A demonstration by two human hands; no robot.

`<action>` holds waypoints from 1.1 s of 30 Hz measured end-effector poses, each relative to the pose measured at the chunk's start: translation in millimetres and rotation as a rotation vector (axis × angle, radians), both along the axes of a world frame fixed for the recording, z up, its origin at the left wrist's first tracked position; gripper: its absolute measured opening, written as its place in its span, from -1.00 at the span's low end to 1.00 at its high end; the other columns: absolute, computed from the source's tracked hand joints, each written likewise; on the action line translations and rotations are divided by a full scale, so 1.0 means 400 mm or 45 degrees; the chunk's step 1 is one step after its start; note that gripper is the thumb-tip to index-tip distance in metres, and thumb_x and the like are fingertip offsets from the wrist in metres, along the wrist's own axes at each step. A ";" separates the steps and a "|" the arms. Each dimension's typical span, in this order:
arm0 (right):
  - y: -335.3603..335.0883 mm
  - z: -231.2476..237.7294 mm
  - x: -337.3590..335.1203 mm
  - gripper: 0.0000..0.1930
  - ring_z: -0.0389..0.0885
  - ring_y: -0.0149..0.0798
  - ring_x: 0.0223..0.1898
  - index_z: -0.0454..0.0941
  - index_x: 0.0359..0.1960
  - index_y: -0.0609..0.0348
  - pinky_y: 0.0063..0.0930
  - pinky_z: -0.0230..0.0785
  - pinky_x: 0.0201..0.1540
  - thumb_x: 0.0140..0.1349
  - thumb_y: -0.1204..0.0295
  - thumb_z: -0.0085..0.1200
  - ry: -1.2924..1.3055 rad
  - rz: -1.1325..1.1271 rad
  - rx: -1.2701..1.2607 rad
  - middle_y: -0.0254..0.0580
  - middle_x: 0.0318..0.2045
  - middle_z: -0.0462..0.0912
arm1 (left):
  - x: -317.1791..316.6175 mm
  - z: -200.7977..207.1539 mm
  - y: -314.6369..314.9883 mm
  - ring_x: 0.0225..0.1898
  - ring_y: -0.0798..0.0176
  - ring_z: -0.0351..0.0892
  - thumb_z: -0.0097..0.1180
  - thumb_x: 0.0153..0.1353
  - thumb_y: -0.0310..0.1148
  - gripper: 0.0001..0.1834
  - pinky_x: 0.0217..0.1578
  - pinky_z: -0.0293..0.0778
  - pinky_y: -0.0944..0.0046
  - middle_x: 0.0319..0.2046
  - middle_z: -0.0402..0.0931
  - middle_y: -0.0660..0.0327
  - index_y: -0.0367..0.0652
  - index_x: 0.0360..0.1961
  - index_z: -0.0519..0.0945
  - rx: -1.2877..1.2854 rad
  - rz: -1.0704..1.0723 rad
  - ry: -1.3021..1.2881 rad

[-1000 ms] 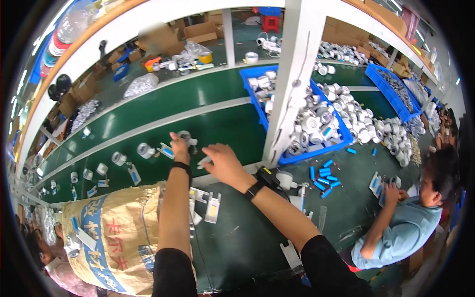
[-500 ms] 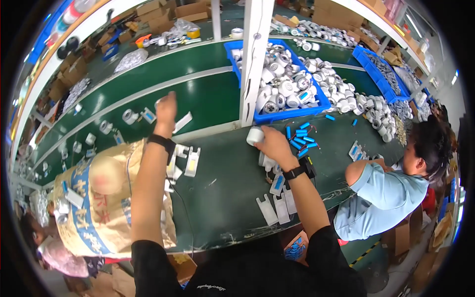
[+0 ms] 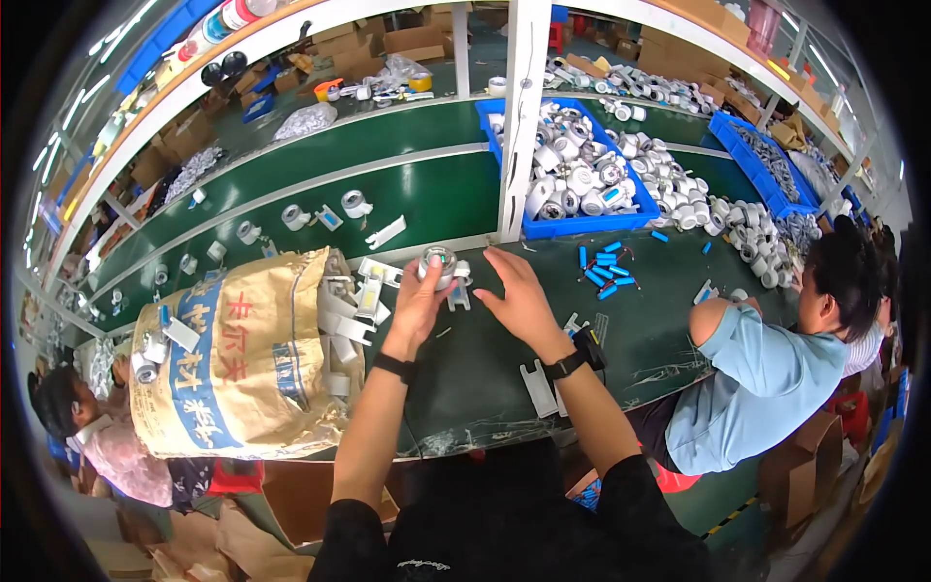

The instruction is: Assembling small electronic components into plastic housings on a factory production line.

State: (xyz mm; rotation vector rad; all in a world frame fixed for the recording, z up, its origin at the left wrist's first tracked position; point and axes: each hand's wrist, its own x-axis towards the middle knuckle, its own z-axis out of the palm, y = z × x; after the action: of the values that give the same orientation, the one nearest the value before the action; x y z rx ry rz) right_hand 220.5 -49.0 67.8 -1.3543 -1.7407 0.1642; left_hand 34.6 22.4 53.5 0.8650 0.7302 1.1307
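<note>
A round white plastic housing (image 3: 438, 256) with a ringed grey inside is held in my left hand (image 3: 417, 308), thumb over its near side. Against its right side hangs a flat white piece (image 3: 459, 291), partly hidden; whether it is joined to the housing I cannot tell. My right hand (image 3: 519, 299) is just right of these, its fingers spread and nothing in its grip. Flat white plastic pieces (image 3: 539, 388) lie by my right wrist. Left of my left hand, more white pieces (image 3: 369, 296) spill from the mouth of a printed sack (image 3: 262, 369).
Blue cylindrical batteries (image 3: 606, 267) lie on the green bench (image 3: 446, 378). A blue crate (image 3: 592, 228) of white housings stands behind a white post (image 3: 519, 136). Housings and flat pieces sit along the green belt (image 3: 407, 199). A co-worker in light blue (image 3: 766, 373) sits at right, another person (image 3: 121, 436) at left.
My left hand has come back from the belt toward my right hand, now with a housing. The right hand no longer holds the white round piece it had. The view has shifted.
</note>
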 end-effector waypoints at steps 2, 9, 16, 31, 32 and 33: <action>0.007 -0.007 0.004 -0.28 0.39 0.12 0.30 0.39 0.30 0.22 -0.12 0.25 0.35 0.08 0.36 0.40 0.044 0.064 -0.006 0.07 0.25 0.46 | -0.030 -0.005 0.002 0.06 0.29 0.57 0.19 0.39 -0.06 -0.44 0.06 0.57 0.16 0.06 0.52 0.18 -0.20 0.19 0.33 0.045 -0.097 -0.058; -0.005 0.022 -0.101 -0.41 0.58 0.07 0.09 0.41 0.18 0.24 -0.21 0.42 0.15 0.18 0.31 0.37 0.420 0.220 -0.406 0.10 0.04 0.62 | -0.067 0.066 -0.027 0.01 0.27 0.62 -0.04 0.49 0.03 -0.52 0.06 0.57 0.20 0.00 0.58 0.19 -0.16 0.14 0.39 0.125 -0.180 -0.119; -0.011 -0.014 -0.141 -0.68 0.71 -0.38 -0.18 0.54 0.05 0.32 -0.44 0.53 -0.05 0.35 0.39 0.22 1.112 0.452 -0.521 -0.18 -0.17 0.73 | -0.077 0.118 -0.033 -0.06 0.18 0.64 -0.11 0.47 0.17 -0.42 0.00 0.63 0.11 -0.09 0.58 0.16 -0.20 0.04 0.46 0.049 -0.089 -0.077; 0.047 0.052 -0.065 -0.64 0.64 -0.22 -0.02 0.57 0.13 0.22 -0.21 0.48 0.13 0.38 0.32 0.17 1.994 0.773 -0.960 -0.18 -0.10 0.68 | -0.016 0.229 0.054 -0.14 0.22 0.61 -0.10 0.45 0.21 -0.36 -0.10 0.69 0.05 -0.14 0.58 0.16 -0.25 0.02 0.48 0.004 -0.126 0.093; 0.059 0.057 -0.065 -0.64 0.63 -0.25 -0.04 0.58 0.12 0.22 -0.27 0.49 0.10 0.38 0.31 0.18 1.981 0.753 -0.976 -0.20 -0.11 0.68 | -0.017 0.231 0.068 -0.14 0.23 0.61 -0.08 0.44 0.22 -0.35 -0.12 0.68 0.06 -0.14 0.58 0.17 -0.25 0.02 0.49 -0.006 -0.121 0.106; 0.077 0.059 -0.066 -0.64 0.63 -0.25 -0.04 0.58 0.12 0.22 -0.27 0.49 0.10 0.38 0.31 0.18 1.972 0.767 -0.985 -0.20 -0.11 0.68 | -0.021 0.234 0.082 -0.14 0.25 0.60 -0.07 0.42 0.23 -0.34 -0.14 0.68 0.07 -0.14 0.58 0.17 -0.25 0.02 0.49 -0.014 -0.111 0.118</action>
State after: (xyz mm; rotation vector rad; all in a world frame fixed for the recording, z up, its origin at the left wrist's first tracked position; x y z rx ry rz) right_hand 194.1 -18.0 91.4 -0.6059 -0.5883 1.8029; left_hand 26.0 55.1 147.2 0.9358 0.7672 1.0138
